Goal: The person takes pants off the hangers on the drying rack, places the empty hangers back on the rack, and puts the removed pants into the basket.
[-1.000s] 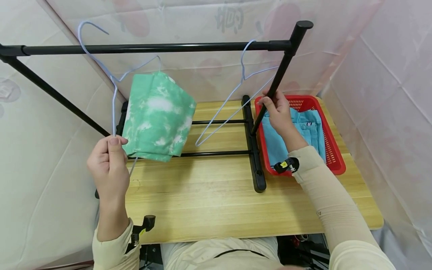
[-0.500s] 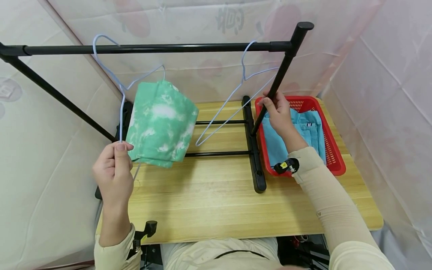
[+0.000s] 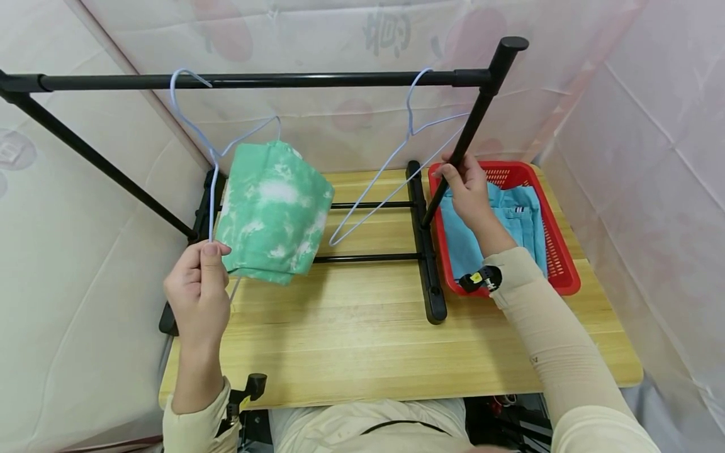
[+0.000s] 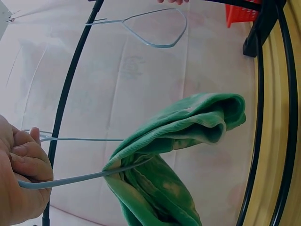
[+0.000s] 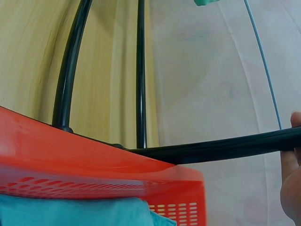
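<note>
My left hand [image 3: 198, 289] pinches the wire of a pale blue hanger [image 3: 213, 201] between thumb and fingers. A folded green-and-white tie-dye garment [image 3: 274, 214] is draped over this hanger; in the left wrist view the garment [image 4: 178, 127] hangs in thick folds across the wire. The hanger's hook crosses the black top rail [image 3: 317, 80] near its left part. My right hand [image 3: 467, 189] grips the right upright [image 3: 478, 110] of the black garment rack, above the basket; in the right wrist view only part of that hand [image 5: 291, 183] shows.
A second, bare blue hanger [image 3: 370, 187] hangs near the rail's right end. The red basket [image 3: 557, 245] holds folded blue clothing [image 3: 527, 214]. The rack's foot [image 3: 427, 277] stands on the wooden table [image 3: 362, 352]. Fabric walls [image 3: 651, 157] enclose the table.
My left hand has moved right and toward the table with the hanger and green garment, and the hook has come down against the rail. My right hand keeps its grip on the upright.
</note>
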`<action>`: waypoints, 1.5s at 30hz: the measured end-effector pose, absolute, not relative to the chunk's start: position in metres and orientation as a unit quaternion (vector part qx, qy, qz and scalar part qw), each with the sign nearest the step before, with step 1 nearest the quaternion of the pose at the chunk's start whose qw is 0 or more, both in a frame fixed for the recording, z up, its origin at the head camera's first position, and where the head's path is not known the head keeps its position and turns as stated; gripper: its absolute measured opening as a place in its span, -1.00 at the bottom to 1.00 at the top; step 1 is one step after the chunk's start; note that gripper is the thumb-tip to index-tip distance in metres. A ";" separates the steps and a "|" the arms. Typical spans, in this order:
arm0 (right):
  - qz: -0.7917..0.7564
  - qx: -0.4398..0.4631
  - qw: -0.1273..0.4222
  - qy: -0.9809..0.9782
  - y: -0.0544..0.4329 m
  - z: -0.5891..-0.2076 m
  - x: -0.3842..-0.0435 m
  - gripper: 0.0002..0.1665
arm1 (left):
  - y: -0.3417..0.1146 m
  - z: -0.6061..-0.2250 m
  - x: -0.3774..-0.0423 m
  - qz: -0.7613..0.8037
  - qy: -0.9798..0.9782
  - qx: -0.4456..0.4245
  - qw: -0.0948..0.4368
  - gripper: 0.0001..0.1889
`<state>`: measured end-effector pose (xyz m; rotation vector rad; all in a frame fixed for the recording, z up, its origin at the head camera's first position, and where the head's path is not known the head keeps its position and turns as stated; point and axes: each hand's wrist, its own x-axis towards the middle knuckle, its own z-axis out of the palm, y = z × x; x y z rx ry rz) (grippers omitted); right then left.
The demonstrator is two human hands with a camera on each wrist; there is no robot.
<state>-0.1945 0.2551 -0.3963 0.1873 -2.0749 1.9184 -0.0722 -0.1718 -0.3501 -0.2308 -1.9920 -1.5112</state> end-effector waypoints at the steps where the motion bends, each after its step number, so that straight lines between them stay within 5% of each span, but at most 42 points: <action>1: 0.671 0.065 0.154 -0.722 0.255 -0.396 -0.195 -0.79 | -0.172 -0.351 -0.072 -0.572 -0.755 -0.086 0.309 -0.71; 25: 0.653 0.068 0.170 -0.735 0.257 -0.401 -0.198 -0.65 | -0.161 -0.367 -0.073 -0.569 -0.769 -0.090 0.276 -0.74; 33: 0.606 0.007 0.124 -0.785 0.258 -0.407 -0.194 -0.31 | -0.157 -0.369 -0.071 -0.557 -0.783 -0.084 0.265 -0.74; 40: 0.631 -0.124 0.195 -0.740 0.231 -0.414 -0.167 -0.06 | -0.152 -0.369 -0.069 -0.552 -0.787 -0.087 0.261 -0.75; 45: 0.620 -0.097 0.199 -0.753 0.203 -0.439 -0.146 0.21 | -0.149 -0.370 -0.070 -0.551 -0.785 -0.094 0.267 -0.75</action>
